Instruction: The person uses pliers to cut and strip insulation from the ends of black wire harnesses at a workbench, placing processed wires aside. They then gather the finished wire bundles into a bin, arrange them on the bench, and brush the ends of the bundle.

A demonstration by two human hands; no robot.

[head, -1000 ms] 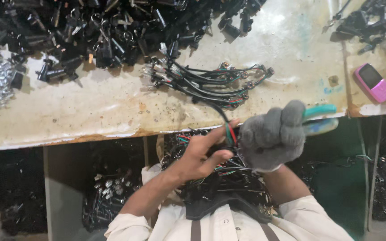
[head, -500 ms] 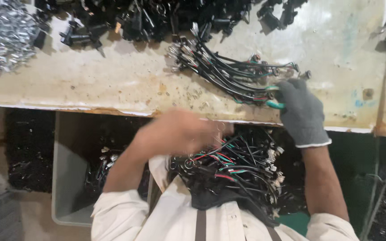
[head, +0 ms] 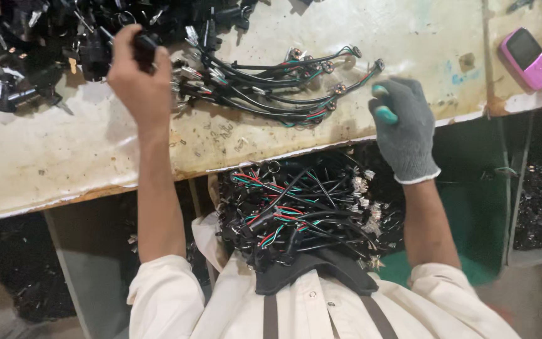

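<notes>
Left hand [head: 138, 78], bare, upper left of frame, fingers curled shut around a small black connector part [head: 144, 43] at the edge of the black parts pile [head: 51, 31] along the top left. So the part sits in that fist, just above the bench top, touching the pile's fringe.

Right hand [head: 403, 129], grey knit glove, right of centre, fingers wrapped around a teal-handled tool [head: 384, 113]; only the handle ends show, so I cannot tell what kind of tool. It rests on the bench [head: 64, 163] near its front edge, just beside the right end of the finished wire bundle [head: 271, 81] lying across the middle top.

I judge the step as picking one connector out of the pile. Next move, as I read it, calls for bringing part and tool together with a wire end, so the left needs a clean lift clear of tangled neighbours.

Below the bench edge, centre, a heap of red, green and black wire leads [head: 296, 213] sits in my lap against the white shirt [head: 177, 301]. Pink phone [head: 528, 58] far upper right, well apart from both hands.
</notes>
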